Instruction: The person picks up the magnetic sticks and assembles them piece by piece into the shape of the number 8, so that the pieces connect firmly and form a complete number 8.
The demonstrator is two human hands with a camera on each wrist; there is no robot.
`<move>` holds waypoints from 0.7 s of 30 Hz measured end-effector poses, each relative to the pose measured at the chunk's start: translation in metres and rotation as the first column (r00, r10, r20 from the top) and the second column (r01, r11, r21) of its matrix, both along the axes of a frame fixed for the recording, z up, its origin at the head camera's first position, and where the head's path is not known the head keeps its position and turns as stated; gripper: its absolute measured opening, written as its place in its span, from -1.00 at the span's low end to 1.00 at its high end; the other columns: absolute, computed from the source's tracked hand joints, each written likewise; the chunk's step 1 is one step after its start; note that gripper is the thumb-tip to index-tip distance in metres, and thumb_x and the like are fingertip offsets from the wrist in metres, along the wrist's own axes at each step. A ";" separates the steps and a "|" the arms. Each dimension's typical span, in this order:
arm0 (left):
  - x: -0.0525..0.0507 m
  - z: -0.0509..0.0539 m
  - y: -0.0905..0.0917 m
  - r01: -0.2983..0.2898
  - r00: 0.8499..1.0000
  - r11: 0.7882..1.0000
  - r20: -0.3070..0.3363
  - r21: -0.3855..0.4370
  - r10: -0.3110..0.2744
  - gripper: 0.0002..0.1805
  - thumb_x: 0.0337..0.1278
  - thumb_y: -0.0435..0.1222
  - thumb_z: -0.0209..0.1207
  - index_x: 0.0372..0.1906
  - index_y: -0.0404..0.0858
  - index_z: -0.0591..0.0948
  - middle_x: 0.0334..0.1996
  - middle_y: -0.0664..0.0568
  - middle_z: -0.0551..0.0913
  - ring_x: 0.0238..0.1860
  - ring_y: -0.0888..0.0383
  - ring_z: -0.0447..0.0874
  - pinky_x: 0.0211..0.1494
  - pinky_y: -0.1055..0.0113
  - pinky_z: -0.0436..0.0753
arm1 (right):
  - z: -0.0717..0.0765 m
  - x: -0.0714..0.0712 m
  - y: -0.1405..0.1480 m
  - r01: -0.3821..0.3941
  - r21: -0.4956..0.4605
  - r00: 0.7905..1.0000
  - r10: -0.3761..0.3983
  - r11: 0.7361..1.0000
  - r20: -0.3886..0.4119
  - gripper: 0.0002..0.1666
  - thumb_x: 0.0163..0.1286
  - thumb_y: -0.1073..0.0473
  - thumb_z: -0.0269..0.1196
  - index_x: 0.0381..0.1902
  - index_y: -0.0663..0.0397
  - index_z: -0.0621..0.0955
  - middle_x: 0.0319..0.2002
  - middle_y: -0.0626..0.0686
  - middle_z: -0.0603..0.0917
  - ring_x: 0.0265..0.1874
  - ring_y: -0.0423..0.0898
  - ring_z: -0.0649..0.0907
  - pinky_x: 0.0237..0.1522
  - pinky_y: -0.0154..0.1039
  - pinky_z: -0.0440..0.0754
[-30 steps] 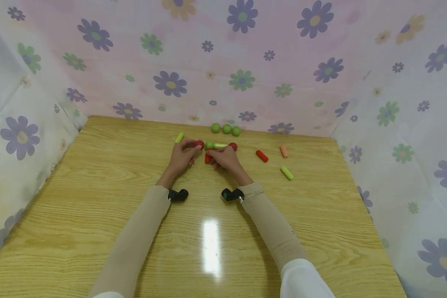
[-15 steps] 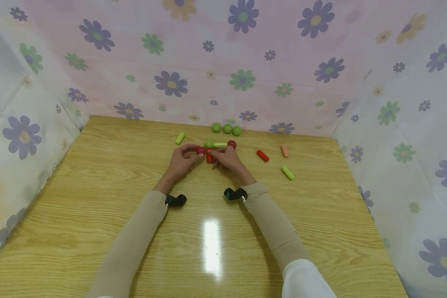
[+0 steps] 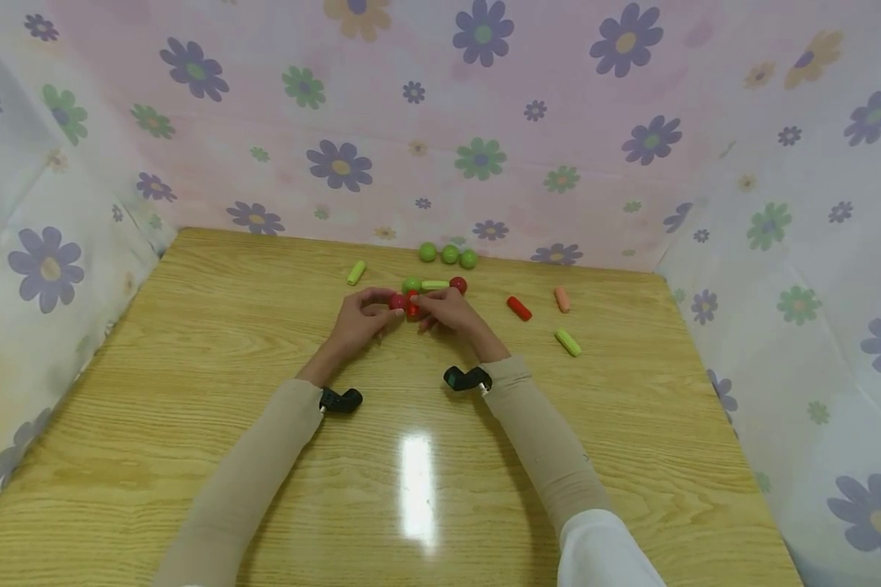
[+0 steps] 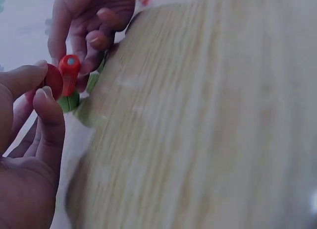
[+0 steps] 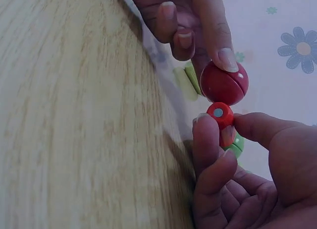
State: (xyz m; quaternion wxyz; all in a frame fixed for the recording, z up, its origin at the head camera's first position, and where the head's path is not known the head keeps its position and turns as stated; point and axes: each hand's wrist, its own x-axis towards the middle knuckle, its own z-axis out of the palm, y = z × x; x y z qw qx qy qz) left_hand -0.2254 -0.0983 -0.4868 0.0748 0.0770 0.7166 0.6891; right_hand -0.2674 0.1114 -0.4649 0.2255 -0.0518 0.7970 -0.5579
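Head view: the left hand (image 3: 360,316) pinches a red ball (image 3: 398,302) just left of the red rod (image 4: 70,76) clasped by the right hand (image 3: 453,312), near the table (image 3: 286,456)'s back; the rod's long axis runs from a green ball (image 3: 411,284) toward the person. Ball touching rod? I can't tell. I count two red balls, four green balls, two red rods, three lime rods (image 3: 568,342), one peach rod (image 3: 562,299).

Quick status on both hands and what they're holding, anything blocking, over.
Left hand pinches red ball. Right hand pinches red stick, green ball at far end. Nothing seen between red ball and red stick.
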 end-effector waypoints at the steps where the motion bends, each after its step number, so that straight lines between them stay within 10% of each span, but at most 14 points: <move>1: 0.001 0.001 0.000 0.004 1.000 1.000 0.004 -0.006 -0.004 -0.54 0.33 -0.30 0.31 0.26 -0.33 0.53 0.11 -0.17 0.60 -0.54 0.21 0.46 -0.51 0.37 0.47 | 0.000 0.000 0.000 0.003 -0.009 1.000 -0.003 1.000 0.007 -0.56 0.56 -0.01 0.19 -0.02 0.30 0.71 -0.62 0.00 0.69 -0.60 -0.18 0.68 -0.49 -0.36 0.52; 21: 0.017 0.007 0.001 0.030 0.998 0.997 -0.051 -0.065 -0.034 -0.62 0.20 -0.42 0.38 0.12 -0.34 0.63 0.08 -0.21 0.65 -0.47 0.20 0.64 -0.50 0.43 0.52 | 0.005 0.000 -0.004 0.019 -0.056 0.998 -0.016 0.998 0.060 -0.55 0.54 -0.03 0.21 -0.02 0.30 0.71 -0.50 -0.05 0.74 -0.56 -0.21 0.67 -0.51 -0.40 0.51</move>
